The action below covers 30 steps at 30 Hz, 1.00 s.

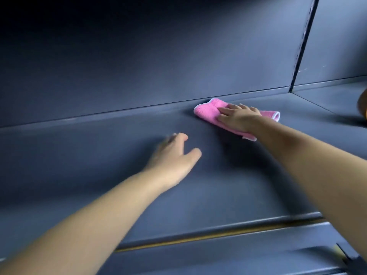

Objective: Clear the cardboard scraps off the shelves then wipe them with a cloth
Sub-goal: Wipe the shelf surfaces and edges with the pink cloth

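Soft pink folded microfibre cloth (208,111) with white hem, far right on the dark grey metal shelf (95,167), beside its back wall (139,66). Probably light, limp, quick to bunch; best pressed flat from above. Right hand (239,118) spread flat upon it; left hand (174,156) open, empty, nearer. Unclear brown thing (362,104) at right edge.

1. Grey-blue back panel (139,66) is rising behind the shelf (79,155), darkening toward upper left.
2. Slotted upright (304,42) is separating this bay from the neighbouring bay (341,46).
3. Yellowish strip (198,238) is running along the shelf's front edge.
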Motion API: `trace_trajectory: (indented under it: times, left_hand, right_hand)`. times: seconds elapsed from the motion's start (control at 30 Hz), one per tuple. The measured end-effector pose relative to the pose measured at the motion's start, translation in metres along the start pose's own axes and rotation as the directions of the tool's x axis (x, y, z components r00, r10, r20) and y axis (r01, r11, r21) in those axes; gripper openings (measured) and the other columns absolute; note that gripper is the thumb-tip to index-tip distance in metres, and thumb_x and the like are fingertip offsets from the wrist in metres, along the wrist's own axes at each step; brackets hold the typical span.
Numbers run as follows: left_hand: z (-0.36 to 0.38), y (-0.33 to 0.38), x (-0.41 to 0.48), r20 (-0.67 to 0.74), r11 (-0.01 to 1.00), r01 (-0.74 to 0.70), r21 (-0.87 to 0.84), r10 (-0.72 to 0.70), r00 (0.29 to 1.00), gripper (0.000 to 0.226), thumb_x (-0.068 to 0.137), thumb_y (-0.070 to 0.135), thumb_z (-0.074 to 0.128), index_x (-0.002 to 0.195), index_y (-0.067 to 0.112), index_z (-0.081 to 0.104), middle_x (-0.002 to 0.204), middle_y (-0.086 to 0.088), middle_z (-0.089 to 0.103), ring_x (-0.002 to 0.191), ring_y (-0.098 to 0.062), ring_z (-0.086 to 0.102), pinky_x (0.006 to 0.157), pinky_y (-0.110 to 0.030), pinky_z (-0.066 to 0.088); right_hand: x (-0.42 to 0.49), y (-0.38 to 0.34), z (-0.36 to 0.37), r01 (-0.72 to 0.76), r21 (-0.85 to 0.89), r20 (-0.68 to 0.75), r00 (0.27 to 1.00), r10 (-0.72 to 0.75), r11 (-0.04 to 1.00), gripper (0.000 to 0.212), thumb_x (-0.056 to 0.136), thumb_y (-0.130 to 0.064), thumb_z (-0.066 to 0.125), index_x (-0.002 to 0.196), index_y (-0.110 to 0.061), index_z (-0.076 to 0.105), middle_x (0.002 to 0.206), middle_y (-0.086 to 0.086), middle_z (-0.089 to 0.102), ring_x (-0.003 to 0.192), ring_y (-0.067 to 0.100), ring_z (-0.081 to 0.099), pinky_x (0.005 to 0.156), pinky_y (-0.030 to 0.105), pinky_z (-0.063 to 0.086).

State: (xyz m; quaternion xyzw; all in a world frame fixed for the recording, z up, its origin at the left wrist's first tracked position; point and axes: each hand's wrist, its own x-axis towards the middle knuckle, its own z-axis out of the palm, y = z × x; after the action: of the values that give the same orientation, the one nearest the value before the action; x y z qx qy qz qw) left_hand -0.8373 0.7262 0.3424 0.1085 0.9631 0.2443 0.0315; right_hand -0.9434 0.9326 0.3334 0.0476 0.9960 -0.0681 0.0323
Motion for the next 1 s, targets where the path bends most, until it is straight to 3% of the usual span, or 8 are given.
trace_trajectory:
  times: [0.1, 0.2, 0.3, 0.53, 0.7, 0.8, 0.87, 1.0]
  left_hand:
    - [-0.010, -0.034, 0.006, -0.108, 0.936, 0.055, 0.347, -0.018, 0.994, 0.057, 0.096, 0.041, 0.030, 0.148, 0.021, 0.017, 0.161, -0.001, 0.002, 0.148, -0.016, 0.001, 0.118, -0.031, 0.005]
    - [-0.013, -0.047, 0.013, -0.213, 0.934, 0.288, 0.211, -0.244, 0.946, 0.056, 0.098, 0.036, 0.026, 0.146, 0.009, 0.019, 0.158, -0.013, 0.013, 0.147, -0.025, 0.011, 0.119, -0.038, 0.009]
    - [-0.010, -0.046, 0.016, -0.281, 0.939, 0.337, 0.062, -0.308, 0.909, 0.060, 0.097, 0.042, 0.022, 0.148, 0.010, 0.015, 0.156, -0.012, 0.021, 0.145, -0.025, 0.019, 0.118, -0.037, 0.011]
    - [-0.007, -0.049, 0.011, -0.305, 0.955, 0.298, -0.013, -0.287, 0.908, 0.063, 0.096, 0.048, 0.023, 0.148, 0.014, 0.018, 0.155, -0.004, 0.025, 0.143, -0.022, 0.023, 0.116, -0.034, 0.014]
    - [-0.011, -0.052, 0.015, -0.303, 0.951, 0.270, -0.152, -0.305, 0.903, 0.062, 0.095, 0.050, 0.024, 0.148, 0.018, 0.021, 0.155, 0.000, 0.025, 0.142, -0.022, 0.026, 0.114, -0.034, 0.018]
    - [-0.017, -0.054, 0.010, -0.263, 0.931, 0.215, -0.294, -0.295, 0.919, 0.058, 0.095, 0.048, 0.030, 0.146, 0.022, 0.025, 0.155, 0.004, 0.026, 0.141, -0.019, 0.026, 0.112, -0.034, 0.021]
    - [-0.025, -0.062, 0.002, -0.267, 0.926, 0.199, -0.320, -0.289, 0.919, 0.056, 0.095, 0.046, 0.032, 0.146, 0.023, 0.025, 0.155, 0.006, 0.024, 0.142, -0.017, 0.025, 0.112, -0.034, 0.022]
    - [-0.048, -0.098, -0.017, -0.355, 0.951, 0.307, -0.016, -0.293, 0.888, 0.059, 0.097, 0.044, 0.029, 0.149, 0.018, 0.019, 0.159, -0.001, 0.014, 0.146, -0.020, 0.013, 0.117, -0.036, 0.014]
  right_hand:
    - [-0.013, -0.036, 0.003, 0.085, -0.011, -0.016, 0.996, -0.085, 0.996, 0.055, 0.094, -0.053, 0.018, 0.146, -0.036, 0.017, 0.158, -0.004, 0.009, 0.145, 0.026, 0.007, 0.115, 0.046, 0.005]
    - [-0.055, -0.085, 0.021, 0.362, 0.001, -0.058, 0.931, -0.361, 0.932, 0.056, 0.093, -0.053, 0.020, 0.146, -0.035, 0.016, 0.158, -0.004, 0.008, 0.145, 0.025, 0.005, 0.115, 0.046, 0.002]
    - [-0.094, -0.076, 0.032, 0.527, 0.019, -0.041, 0.850, -0.526, 0.850, 0.056, 0.092, -0.054, 0.019, 0.146, -0.039, 0.013, 0.158, -0.008, 0.004, 0.146, 0.017, -0.001, 0.115, 0.039, -0.003]
    - [-0.078, -0.029, 0.007, 0.155, 0.013, -0.017, 0.988, -0.155, 0.988, 0.054, 0.094, -0.053, 0.022, 0.146, -0.039, 0.014, 0.158, -0.010, 0.004, 0.146, 0.020, 0.001, 0.116, 0.043, 0.000]
    - [-0.133, -0.095, 0.035, 0.494, 0.017, -0.033, 0.869, -0.494, 0.869, 0.059, 0.090, -0.055, 0.020, 0.146, -0.039, 0.010, 0.159, -0.004, -0.002, 0.146, 0.020, -0.006, 0.115, 0.044, -0.008]
    - [-0.157, -0.076, 0.034, 0.602, 0.005, -0.004, 0.799, -0.602, 0.799, 0.057, 0.091, -0.057, 0.022, 0.144, -0.046, 0.006, 0.158, -0.008, -0.006, 0.145, 0.013, -0.011, 0.112, 0.034, -0.015]
    - [-0.154, -0.051, 0.028, 0.558, -0.007, 0.018, 0.830, -0.558, 0.830, 0.057, 0.090, -0.060, 0.025, 0.142, -0.052, 0.001, 0.157, -0.014, -0.007, 0.144, 0.009, -0.010, 0.111, 0.029, -0.013]
    - [-0.131, -0.044, 0.014, 0.288, -0.020, 0.009, 0.957, -0.288, 0.957, 0.054, 0.092, -0.057, 0.023, 0.143, -0.049, 0.007, 0.158, -0.013, -0.001, 0.145, 0.011, -0.003, 0.116, 0.036, -0.002]
